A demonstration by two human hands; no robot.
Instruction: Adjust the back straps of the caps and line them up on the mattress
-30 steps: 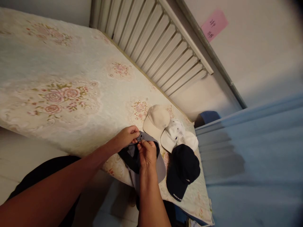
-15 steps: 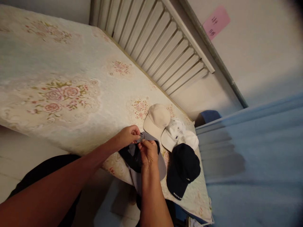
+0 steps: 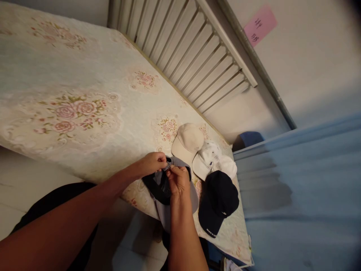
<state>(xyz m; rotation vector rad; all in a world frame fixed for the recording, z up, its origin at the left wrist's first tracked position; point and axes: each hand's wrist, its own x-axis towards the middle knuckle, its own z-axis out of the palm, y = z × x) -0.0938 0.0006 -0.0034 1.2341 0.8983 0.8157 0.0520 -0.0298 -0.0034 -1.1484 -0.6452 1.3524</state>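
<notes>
A grey cap (image 3: 194,196) with a dark inside lies upturned at the near edge of the flowered cover. My left hand (image 3: 153,164) pinches one end of its back strap (image 3: 167,166), thumb against fingers. Close beside it, my right hand (image 3: 179,181) pinches the strap's other side and hides part of the cap's opening. Whether the strap is fastened is too small to tell. Just beyond the grey cap sits a beige cap (image 3: 189,137). White caps (image 3: 207,156) lie to the right of that one, with a black cap (image 3: 221,195) nearer me.
The flowered cover (image 3: 118,113) spreads over a bed-like surface to the left. Along its far side runs a metal-barred rail (image 3: 180,49) against the wall. A blue curtain (image 3: 304,195) hangs at the right, and a pink note (image 3: 261,25) is stuck on the wall.
Both hands keep their pinch on the cap's strap, with only slight finger movement. The view has shifted very slightly; the other caps lie as before.
</notes>
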